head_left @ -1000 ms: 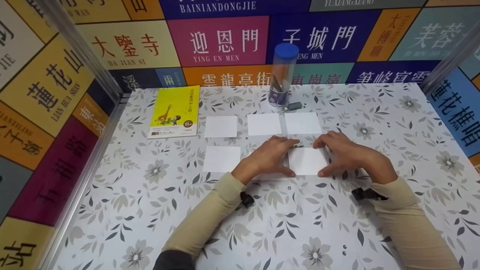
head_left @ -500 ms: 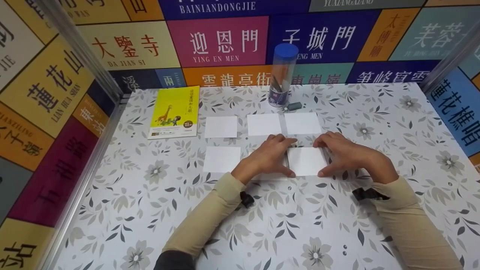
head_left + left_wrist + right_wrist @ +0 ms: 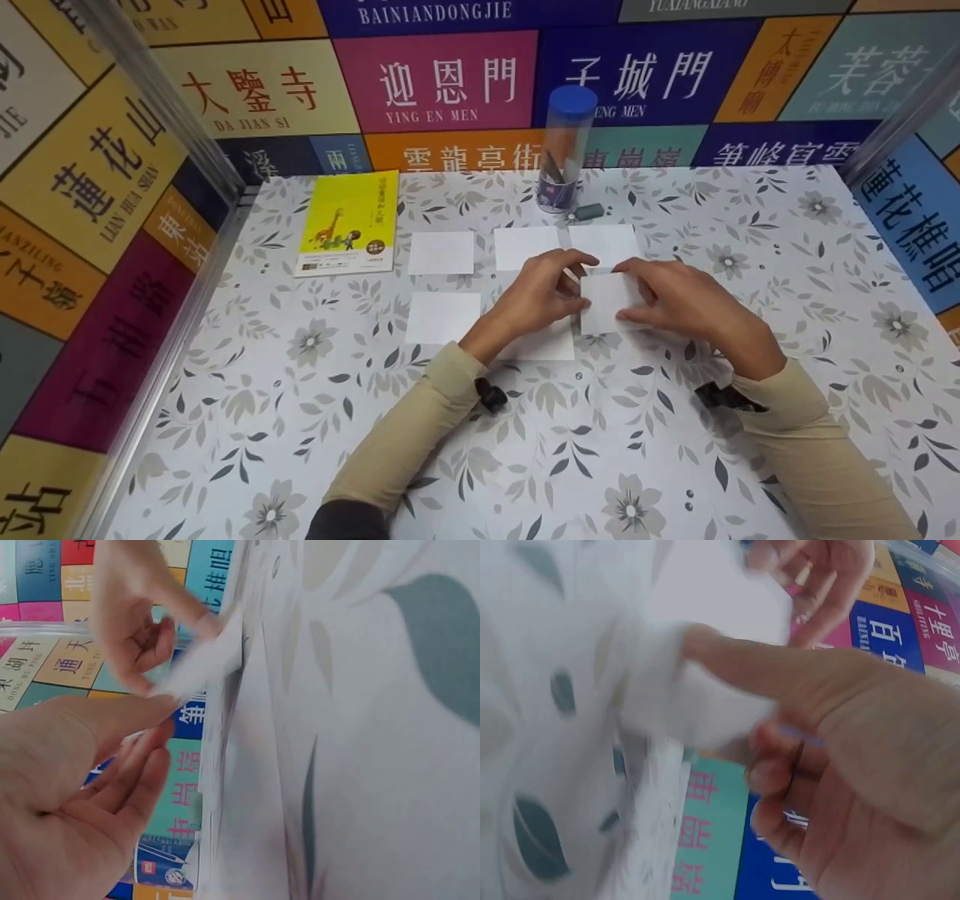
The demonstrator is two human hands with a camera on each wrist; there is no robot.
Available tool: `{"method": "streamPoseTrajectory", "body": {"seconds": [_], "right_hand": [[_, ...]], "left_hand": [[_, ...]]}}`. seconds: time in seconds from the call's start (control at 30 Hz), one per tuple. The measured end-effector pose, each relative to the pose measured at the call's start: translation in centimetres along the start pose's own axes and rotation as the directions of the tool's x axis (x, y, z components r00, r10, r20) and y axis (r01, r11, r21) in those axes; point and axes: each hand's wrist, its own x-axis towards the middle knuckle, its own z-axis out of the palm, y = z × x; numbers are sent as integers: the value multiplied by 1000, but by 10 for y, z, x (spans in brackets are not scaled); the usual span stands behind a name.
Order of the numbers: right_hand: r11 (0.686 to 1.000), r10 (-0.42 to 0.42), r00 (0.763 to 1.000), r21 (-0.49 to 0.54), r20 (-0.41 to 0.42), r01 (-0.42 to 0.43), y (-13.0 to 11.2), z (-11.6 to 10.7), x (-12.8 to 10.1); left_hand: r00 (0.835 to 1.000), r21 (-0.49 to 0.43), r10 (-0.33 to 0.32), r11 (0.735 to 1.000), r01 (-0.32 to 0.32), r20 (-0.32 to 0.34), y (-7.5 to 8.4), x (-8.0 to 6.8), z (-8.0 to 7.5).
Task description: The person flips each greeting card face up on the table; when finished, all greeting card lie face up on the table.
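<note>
Paper square (image 3: 607,300): lifted off the tabletop (image 3: 300,420) at frame centre, where it lay flat a second before. Left hand (image 3: 541,294) pinched its left edge, right hand (image 3: 675,300) its right. Another sheet (image 3: 541,343) lay uncovered beneath; four more lay around.

On the far wall, a magenta panel (image 3: 437,82) reads "迎恩門 YING EN MEN"; left of it a yellow panel (image 3: 259,94) reads "大鑒寺 DA JIAN SI". A blue strip (image 3: 435,13) above reads "BAINIANDONGJIE". On the left wall, a yellow panel (image 3: 97,172) reads "蓮花山 LIAN HUA SHAN". The yellow book's (image 3: 349,222) print is too small to read.
</note>
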Motion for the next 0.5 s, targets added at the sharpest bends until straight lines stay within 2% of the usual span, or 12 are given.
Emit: {"method": "streamPoseTrajectory", "body": {"seconds": [0.07,0.17,0.3,0.43,0.5], "right_hand": [[998,-9,1000,54,-24,11,-3,1,3],[992,-31,993,118,-116,44,-3,-1,4],[978,-68,971,175,-229,110,0,-5,3],[948,-150,965,244,-216,203,4,-10,2],[936,-170,967,277,-188,218,4,-11,2]], "left_hand": [[1000,-27,11,1000,-11,-17,2,1,0],[999,-85,5,996,-8,-35,5,2,0],[996,-80,5,997,-12,-85,5,2,-3],[990,-23,47,998,-50,-134,0,2,-5],[989,-5,51,999,-53,-138,-2,1,-6]]}}
